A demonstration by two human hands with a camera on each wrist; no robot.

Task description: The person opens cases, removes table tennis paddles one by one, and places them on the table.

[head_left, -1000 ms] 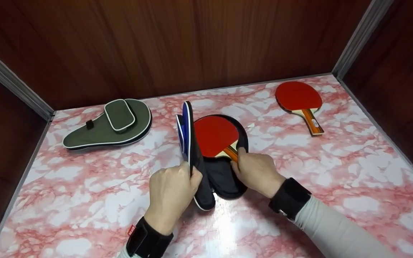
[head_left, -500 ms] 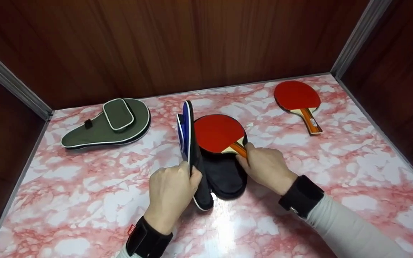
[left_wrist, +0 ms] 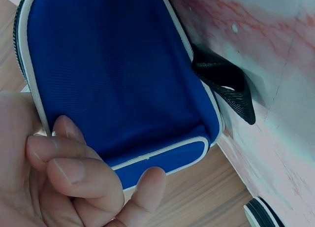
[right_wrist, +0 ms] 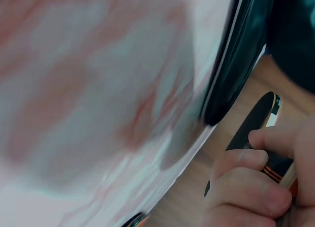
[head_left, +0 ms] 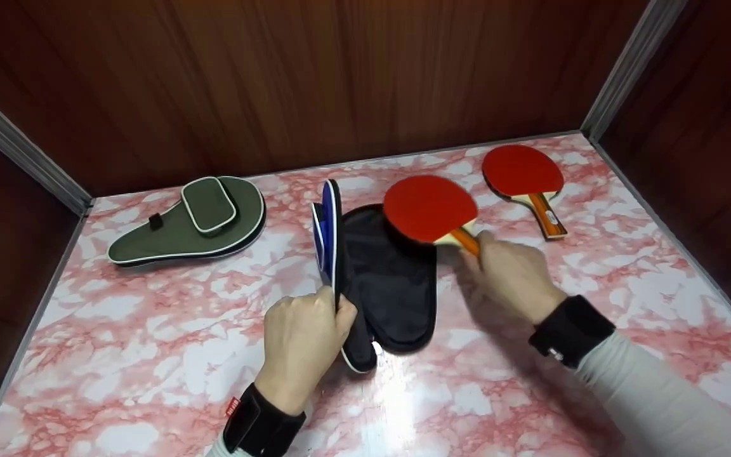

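Note:
My right hand (head_left: 518, 273) grips the wooden handle of a red table tennis paddle (head_left: 430, 208), held up over the right side of an opened paddle case. In the right wrist view the fingers (right_wrist: 246, 187) curl round that handle and the black underside of the blade shows. My left hand (head_left: 308, 343) holds the edge of the case's blue cover (head_left: 334, 235), which stands upright. The black inside (head_left: 397, 298) of the case lies bare on the table. From the left wrist view, the curled fingers (left_wrist: 83, 173) sit at the white-piped edge of the blue cloth (left_wrist: 118, 79).
A second red paddle (head_left: 523, 170) lies at the back right, close beyond the held one. An olive-green paddle case (head_left: 200, 219) with a pocket lies at the back left. Brown wood-grain panels (head_left: 365, 76) wall in the back and both sides of the marbled table (head_left: 150, 355).
My right hand has lifted the paddle out of the opened case and carried it up and to the right. The left hand has kept the cover upright in the same place.

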